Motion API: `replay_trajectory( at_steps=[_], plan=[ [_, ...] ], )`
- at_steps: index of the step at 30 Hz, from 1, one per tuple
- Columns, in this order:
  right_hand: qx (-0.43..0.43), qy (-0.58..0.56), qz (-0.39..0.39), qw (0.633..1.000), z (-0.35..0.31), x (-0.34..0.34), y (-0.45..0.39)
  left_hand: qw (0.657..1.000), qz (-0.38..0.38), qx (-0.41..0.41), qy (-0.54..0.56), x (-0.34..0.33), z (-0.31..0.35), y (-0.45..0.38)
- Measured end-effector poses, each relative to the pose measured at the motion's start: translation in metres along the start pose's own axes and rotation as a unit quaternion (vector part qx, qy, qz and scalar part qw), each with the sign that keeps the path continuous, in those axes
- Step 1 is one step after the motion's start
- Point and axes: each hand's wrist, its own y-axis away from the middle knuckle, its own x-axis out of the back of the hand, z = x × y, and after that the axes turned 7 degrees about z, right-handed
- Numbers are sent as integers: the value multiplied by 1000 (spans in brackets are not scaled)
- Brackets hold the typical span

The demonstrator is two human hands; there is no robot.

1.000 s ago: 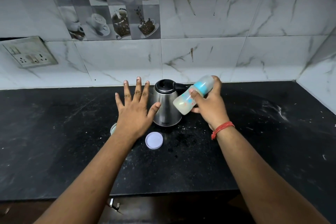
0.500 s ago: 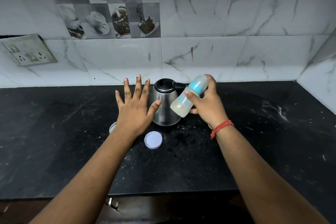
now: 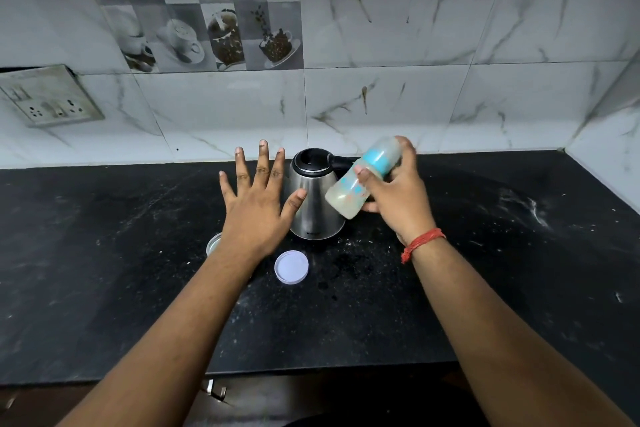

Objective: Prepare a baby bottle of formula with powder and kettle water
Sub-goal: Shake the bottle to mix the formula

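Mixing step: right hand point(image 3: 398, 198) grip grasps tilted bottle point(image 3: 363, 178); left hand point(image 3: 258, 201) released, splayed. Next: probably shake until blended.

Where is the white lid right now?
In the head view the lid lies flat on the black counter, just in front of the kettle and right of the left forearm, untouched by either hand.

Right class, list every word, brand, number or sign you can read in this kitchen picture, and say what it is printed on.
Nothing here can be read.
Kettle: small dark brand mark near its base, too blurred.
Baby bottle: coloured prints, blurred.
Wall socket plate: no legible markings.
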Motion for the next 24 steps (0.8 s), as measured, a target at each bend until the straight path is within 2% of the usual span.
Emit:
replay_trajectory(
  at_steps=[1,4,5,8,9,12,13,15,16,19,20,23,24],
  plan=[
    [-1,3,1,1000,0,-1,0,1000,0,2,2,0,-1,-1],
    [12,-78,117,990,-2,0,-4,1000,3,4,4,0,-1,-2],
    [10,-87,118,989,-4,0,-6,1000,3,3,2,0,0,-2],
    [-9,-12,-10,1000,-4,-3,-8,1000,3,0,-3,-1,0,-3],
    [-10,-7,-11,1000,-5,-4,-8,1000,4,0,-3,-2,-1,-4],
    [10,-80,88,993,-5,-2,-12,1000,3,-2,-4,-3,0,-5],
    [8,-78,84,993,-7,-2,-12,1000,3,-4,-5,-4,0,-5],
    [0,-27,2,1000,-6,-3,-13,1000,4,-6,-5,-4,0,-6],
    [2,-7,-15,1000,-6,-3,-13,1000,6,-5,-3,-3,-1,-7],
    [26,-60,91,994,-7,-1,-14,1000,6,1,1,-4,-2,-10],
    [28,-72,102,992,-7,0,-17,1000,5,1,0,-5,-1,-10],
    [4,-13,-3,1000,-5,-2,-18,1000,0,-6,-6,-6,0,-11],
    [2,-6,-6,1000,-4,-3,-18,1000,0,-8,-7,-6,0,-12]
  ],
)
